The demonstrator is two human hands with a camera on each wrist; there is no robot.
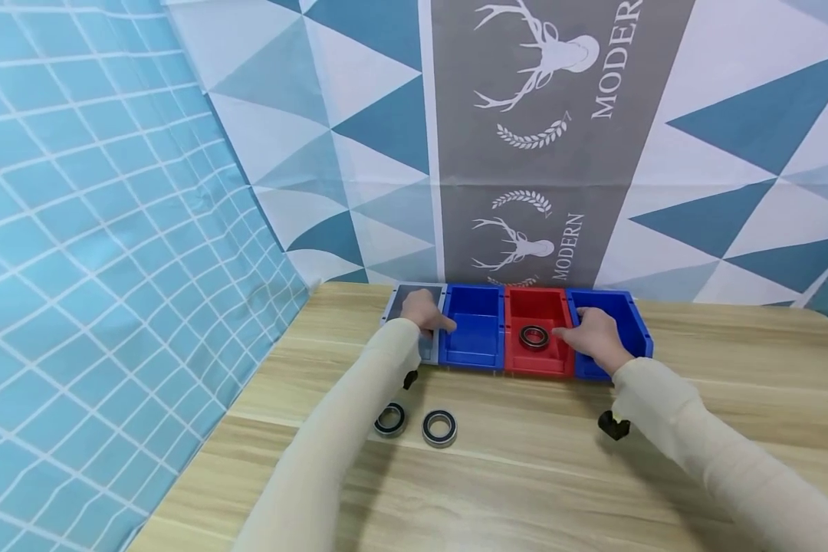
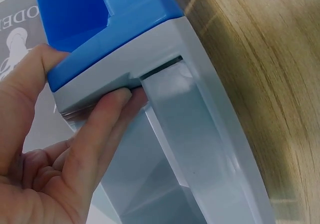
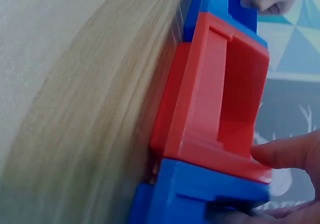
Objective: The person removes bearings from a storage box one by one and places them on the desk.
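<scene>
My left hand pinches the adjoining side walls of the grey bin and the left blue bin. Its thumb is on the blue side and its fingers are inside the grey bin. Across the row, my right hand grips the walls where the red bin meets the right blue bin. That thumb reaches over the red wall; the other fingers are partly hidden in the blue bin. A ball bearing lies in the red bin. The four-colour row sits side by side.
Two more bearings lie on the wooden table in front of the bins, the left bearing partly behind my left sleeve and the right bearing beside it. A patterned wall cloth stands right behind the bins.
</scene>
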